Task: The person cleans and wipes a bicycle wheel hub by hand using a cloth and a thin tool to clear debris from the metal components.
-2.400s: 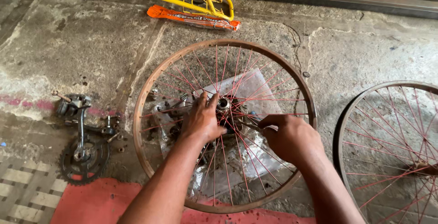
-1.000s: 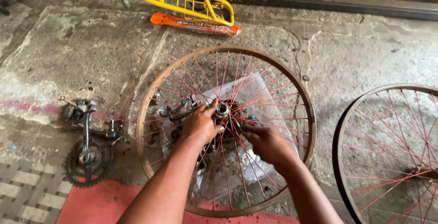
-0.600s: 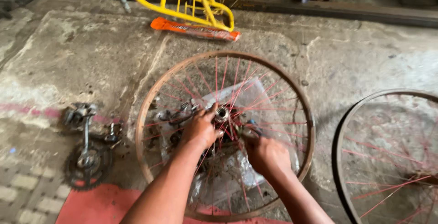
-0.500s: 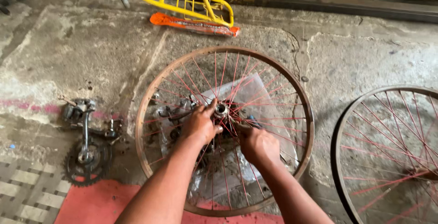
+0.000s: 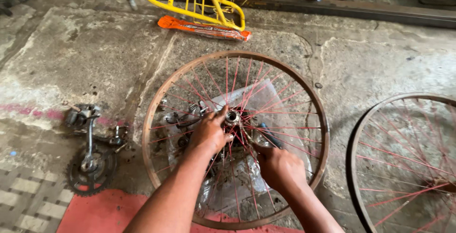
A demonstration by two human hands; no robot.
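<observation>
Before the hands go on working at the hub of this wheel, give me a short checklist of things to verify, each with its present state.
1. Wheel lies flat on the concrete floor: ok.
2. Left hand grips the hub at the centre: ok.
3. Right hand holds a dark-handled tool that points toward the hub: ok; its tip is hidden among the red spokes.
4. Tool seated properly on the hub fitting: cannot tell.
5. Small loose parts lie on the clear plastic sheet under the wheel, beside the left hand: ok.
6. Crankset with chainring and second wheel lie apart from the working wheel: ok.
</observation>
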